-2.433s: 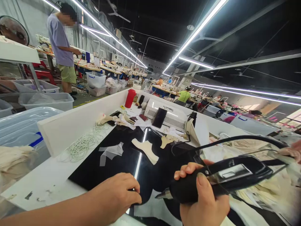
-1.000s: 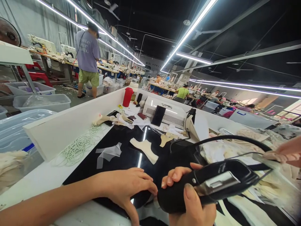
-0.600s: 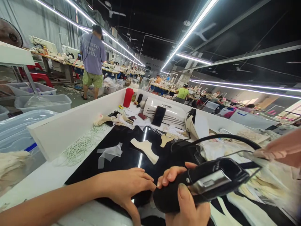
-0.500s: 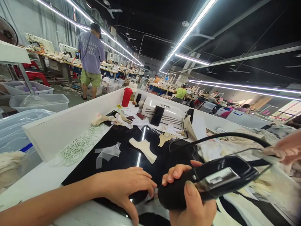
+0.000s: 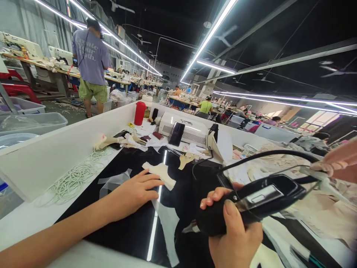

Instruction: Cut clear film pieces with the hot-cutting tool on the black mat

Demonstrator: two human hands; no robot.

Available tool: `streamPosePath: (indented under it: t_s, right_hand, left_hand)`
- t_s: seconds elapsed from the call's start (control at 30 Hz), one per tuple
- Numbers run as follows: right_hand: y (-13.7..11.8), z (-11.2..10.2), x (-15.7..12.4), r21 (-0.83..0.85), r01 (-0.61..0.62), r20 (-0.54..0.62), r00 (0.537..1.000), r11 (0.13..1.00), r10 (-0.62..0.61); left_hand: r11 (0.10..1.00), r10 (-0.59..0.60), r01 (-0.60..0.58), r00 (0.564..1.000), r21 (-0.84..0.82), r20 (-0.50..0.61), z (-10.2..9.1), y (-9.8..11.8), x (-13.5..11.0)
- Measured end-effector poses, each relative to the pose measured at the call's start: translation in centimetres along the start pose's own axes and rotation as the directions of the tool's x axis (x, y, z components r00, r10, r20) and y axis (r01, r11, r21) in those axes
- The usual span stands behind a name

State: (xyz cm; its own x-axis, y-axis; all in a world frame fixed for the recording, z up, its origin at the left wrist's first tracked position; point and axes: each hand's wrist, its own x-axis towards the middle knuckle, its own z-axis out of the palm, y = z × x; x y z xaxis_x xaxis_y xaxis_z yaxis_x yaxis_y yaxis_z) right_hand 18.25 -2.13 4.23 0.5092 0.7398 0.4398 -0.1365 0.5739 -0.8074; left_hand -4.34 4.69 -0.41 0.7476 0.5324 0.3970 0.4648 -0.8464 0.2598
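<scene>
My right hand [image 5: 237, 238] is closed around a black corded hand tool [image 5: 251, 206] with a metal tip that points left, just above the glossy black work surface [image 5: 134, 230]. My left hand [image 5: 134, 191] lies open and flat on that surface, its fingertips touching a cream fabric piece [image 5: 160, 173]. A pale translucent strip [image 5: 167, 223] lies on the black surface between my hands. Another person's hand [image 5: 338, 163] comes in at the right edge, holding a clear sheet [image 5: 320, 178] near the tool's cord.
A white partition wall [image 5: 55, 152] borders the table on the left, with a coil of white cord [image 5: 72, 176] beside it. Farther back stand a red bottle [image 5: 139, 113], a white machine [image 5: 184, 130] and a phone [image 5: 176, 134]. A person in a purple shirt [image 5: 90, 56] stands in the aisle.
My left hand has moved forward from beside the tool's tip to the cream fabric piece and flattened. The view has shifted right. The person in purple has walked along the aisle.
</scene>
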Motion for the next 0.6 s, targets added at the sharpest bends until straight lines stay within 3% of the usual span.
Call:
streamPosePath:
  t_s: [0.1, 0.2, 0.3, 0.6]
  right_hand:
    - [0.4, 0.2, -0.2, 0.017, 0.028, 0.030, 0.999, 0.999, -0.028]
    - [0.7, 0.5, -0.3, 0.021, 0.025, 0.038, 0.999, 0.999, -0.026]
    - [1.2, 0.5, -0.5, -0.004, 0.014, 0.053, 0.998, 1.000, -0.014]
    - [1.8, 0.3, -0.7, -0.005, 0.029, 0.086, 0.996, 1.000, -0.029]
  left_hand:
    - [0.986, -0.104, 0.100, 0.994, -0.132, -0.021, 0.8, 2.2, 0.3]
    - [0.937, -0.200, 0.216, 0.976, -0.275, 0.085, 1.6, 4.8, 0.6]
    - [0.898, -0.253, 0.311, 0.943, -0.310, 0.215, 2.0, 6.5, 1.0]
    - [0.895, -0.268, 0.371, 0.891, -0.246, 0.368, 1.9, 7.3, 1.5]
